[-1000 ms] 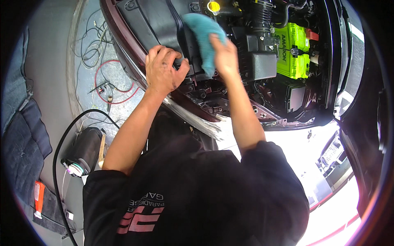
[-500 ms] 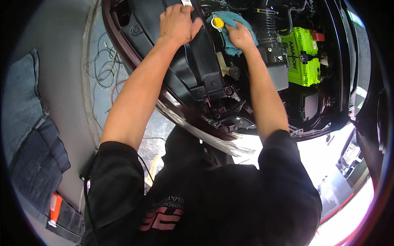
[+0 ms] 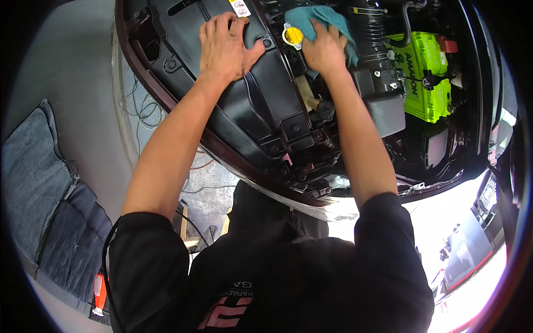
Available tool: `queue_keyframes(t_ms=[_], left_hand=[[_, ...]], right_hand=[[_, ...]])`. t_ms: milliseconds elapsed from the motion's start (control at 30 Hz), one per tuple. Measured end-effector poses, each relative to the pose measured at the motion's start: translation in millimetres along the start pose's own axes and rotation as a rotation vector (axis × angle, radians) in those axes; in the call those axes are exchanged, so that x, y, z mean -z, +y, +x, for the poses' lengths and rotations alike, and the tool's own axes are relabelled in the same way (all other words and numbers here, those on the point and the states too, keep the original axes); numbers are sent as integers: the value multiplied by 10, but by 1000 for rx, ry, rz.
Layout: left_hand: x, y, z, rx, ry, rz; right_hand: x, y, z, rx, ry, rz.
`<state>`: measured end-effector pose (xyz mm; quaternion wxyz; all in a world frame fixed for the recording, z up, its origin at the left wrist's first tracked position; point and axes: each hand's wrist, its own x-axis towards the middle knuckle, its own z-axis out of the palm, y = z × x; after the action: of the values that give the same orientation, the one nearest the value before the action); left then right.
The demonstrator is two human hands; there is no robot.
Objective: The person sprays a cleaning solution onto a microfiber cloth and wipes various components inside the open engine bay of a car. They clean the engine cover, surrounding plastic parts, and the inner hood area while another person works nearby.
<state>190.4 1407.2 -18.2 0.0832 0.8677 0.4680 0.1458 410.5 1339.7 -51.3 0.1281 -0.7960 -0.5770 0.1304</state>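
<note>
My left hand (image 3: pixel 226 53) lies palm down on the black plastic radiator cover (image 3: pixel 216 114), fingers apart and thumb stretched out beside a round clip. Just beyond its fingertips is a white and yellow label (image 3: pixel 240 8). In the engine bay, my right hand (image 3: pixel 326 53) presses into a teal cloth (image 3: pixel 311 15), its fingertips partly hidden in the folds. Left of that hand, close to the cloth, sits a radiator cap (image 3: pixel 292 36) with a yellow disc on top.
To the right are a black ribbed air hose (image 3: pixel 369 30) and a bright green car battery (image 3: pixel 425 83). The bumper edge (image 3: pixel 277 197) curves in front of me. Cables (image 3: pixel 147 111) lie on the floor at left, near grey-blue cloth covers (image 3: pixel 41 177) and an orange object (image 3: pixel 100 294).
The view has shifted, so the engine bay sits lower in the picture. My left hand rests slightly nearer to me on the cover. My right hand's fingers reach farther over the cloth.
</note>
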Motion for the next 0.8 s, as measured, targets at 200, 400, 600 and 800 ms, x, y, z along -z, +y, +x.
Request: queue_keyframes(t_ms=[200, 400, 600, 800], left_hand=[[-13, -14, -11, 53, -23, -3], [-21, 12, 11, 57, -15, -10], [-23, -36, -9, 55, 10, -20], [45, -62, -35, 71, 17, -103]], right_hand=[[106, 45, -24, -161, -14, 370], [28, 17, -159, -41, 139, 135], [632, -21, -112, -278, -144, 594], [1411, -683, -975, -224, 201, 1036]])
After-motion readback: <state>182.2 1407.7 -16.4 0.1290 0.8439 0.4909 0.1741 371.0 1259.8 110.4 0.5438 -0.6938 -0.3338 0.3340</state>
